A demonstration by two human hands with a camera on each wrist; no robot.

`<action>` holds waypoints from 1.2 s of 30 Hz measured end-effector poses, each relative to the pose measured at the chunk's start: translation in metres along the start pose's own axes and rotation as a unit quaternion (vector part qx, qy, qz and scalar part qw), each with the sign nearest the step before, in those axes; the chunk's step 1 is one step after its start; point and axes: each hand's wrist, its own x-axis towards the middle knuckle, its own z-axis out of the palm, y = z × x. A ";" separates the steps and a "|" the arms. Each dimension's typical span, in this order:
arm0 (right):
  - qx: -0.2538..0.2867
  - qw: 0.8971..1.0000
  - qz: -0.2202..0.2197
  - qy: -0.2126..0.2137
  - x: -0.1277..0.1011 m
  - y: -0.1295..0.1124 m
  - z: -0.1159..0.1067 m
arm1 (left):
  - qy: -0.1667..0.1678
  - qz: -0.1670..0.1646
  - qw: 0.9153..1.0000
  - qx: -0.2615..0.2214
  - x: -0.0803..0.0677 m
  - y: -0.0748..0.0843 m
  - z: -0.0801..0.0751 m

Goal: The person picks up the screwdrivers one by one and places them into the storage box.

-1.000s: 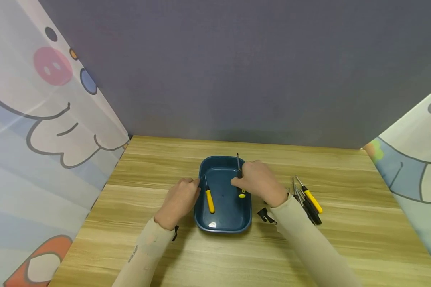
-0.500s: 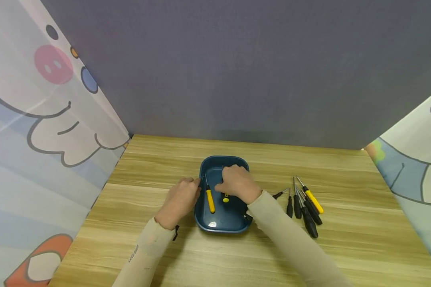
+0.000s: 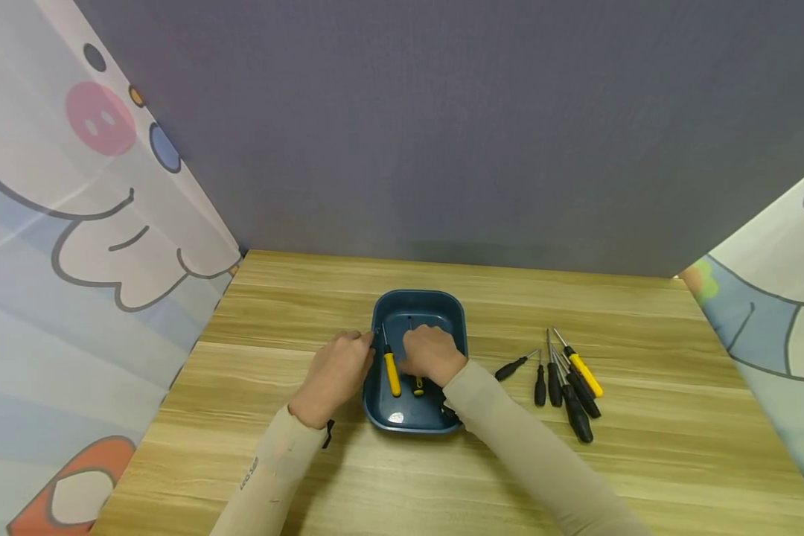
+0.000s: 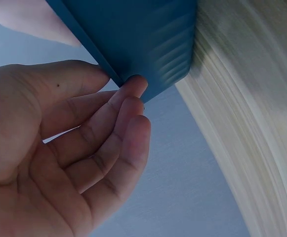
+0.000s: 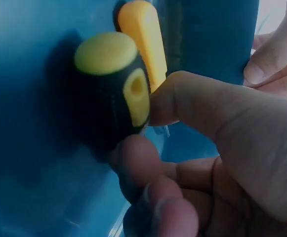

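- While small sleeve print stays unreadable, left hand (image 3: 335, 372) pinches blue tray (image 3: 382, 413) left rim, fingers relaxed-curled.
- Yellow screwdriver (image 3: 391, 372) lies inside the tray.
- Right hand (image 3: 432, 353), moved down-left since earlier, grips black-yellow screwdriver (image 5: 116, 94) low in the tray.
- Loose screwdrivers (image 3: 566, 383) on wooden table (image 3: 677, 447), right.

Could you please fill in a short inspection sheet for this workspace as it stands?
Surface: light wooden table.
Job's things: dark blue plastic tray holds a yellow-handled screwdriver and a black screwdriver with yellow cap.
Clutter: row of black and yellow screwdrivers lying right of the tray.
Hands: left hand pinches the tray's left rim; right hand grips the black screwdriver inside the tray.
Cables: nothing seen.
Surroundings: grey back panel; cartoon-print curtains on both sides.
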 end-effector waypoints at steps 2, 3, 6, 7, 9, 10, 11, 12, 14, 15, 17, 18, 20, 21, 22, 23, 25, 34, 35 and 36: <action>-0.007 1.000 0.002 0.002 -0.001 -0.001 0.001 | 0.000 0.001 1.000 0.000 0.000 0.000 0.000; -0.011 1.000 0.001 0.002 -0.001 -0.001 0.001 | 0.001 0.001 1.000 -0.001 0.000 0.000 0.000; -0.018 1.000 0.000 0.005 -0.003 -0.002 -0.001 | 0.002 0.000 1.000 -0.001 0.001 0.000 0.000; -0.021 1.000 -0.001 0.007 -0.004 -0.002 -0.003 | 0.002 -0.001 1.000 0.000 0.001 0.000 0.001; -0.020 1.000 -0.004 0.011 -0.007 -0.002 -0.006 | 0.001 -0.003 1.000 0.001 0.001 0.000 0.001; -0.017 1.000 -0.005 0.015 -0.008 -0.002 -0.008 | 0.000 -0.004 1.000 0.001 0.001 0.000 0.001; -0.014 1.000 -0.006 0.018 -0.011 -0.002 -0.011 | 0.000 -0.005 1.000 0.002 0.001 0.000 0.001; -0.010 1.000 -0.009 0.023 -0.013 -0.002 -0.014 | -0.001 -0.006 1.000 0.002 0.001 0.000 0.001; 0.000 0.999 -0.016 0.033 -0.020 -0.001 -0.020 | -0.003 -0.007 1.000 0.003 0.001 0.000 0.001; 0.002 0.999 -0.020 0.041 -0.023 0.000 -0.023 | -0.004 -0.007 1.000 0.002 0.001 0.000 0.001; 0.001 0.998 -0.029 0.057 -0.031 0.002 -0.028 | -0.004 -0.007 1.000 0.002 0.001 -0.001 0.001; -0.001 0.997 -0.032 0.066 -0.036 0.003 -0.030 | -0.003 -0.007 1.000 0.001 0.001 -0.001 0.001; -0.002 0.996 -0.038 0.083 -0.045 0.008 -0.033 | -0.001 -0.006 1.000 0.000 0.001 0.000 0.001; -0.002 0.995 -0.039 0.090 -0.050 0.010 -0.035 | 0.000 -0.006 1.000 -0.001 0.001 0.000 0.001; 0.001 0.995 -0.039 0.094 -0.055 0.013 -0.036 | 0.001 -0.006 1.000 0.000 0.002 0.000 0.001; 0.003 0.995 -0.036 0.097 -0.060 0.016 -0.038 | 0.000 -0.005 1.000 -0.001 0.002 0.000 0.000; 0.010 0.995 -0.028 0.094 -0.071 0.022 -0.041 | -0.002 -0.006 1.000 -0.001 0.002 0.000 0.000; -0.028 0.996 0.039 0.078 -0.107 0.057 -0.048 | -0.003 -0.010 1.000 0.002 0.001 0.001 0.000; -0.030 0.995 0.042 0.083 -0.111 0.062 -0.048 | -0.002 -0.009 1.000 0.002 0.001 0.001 0.000; -0.032 0.994 0.045 0.090 -0.115 0.066 -0.048 | -0.002 -0.009 1.000 0.002 0.001 0.001 0.000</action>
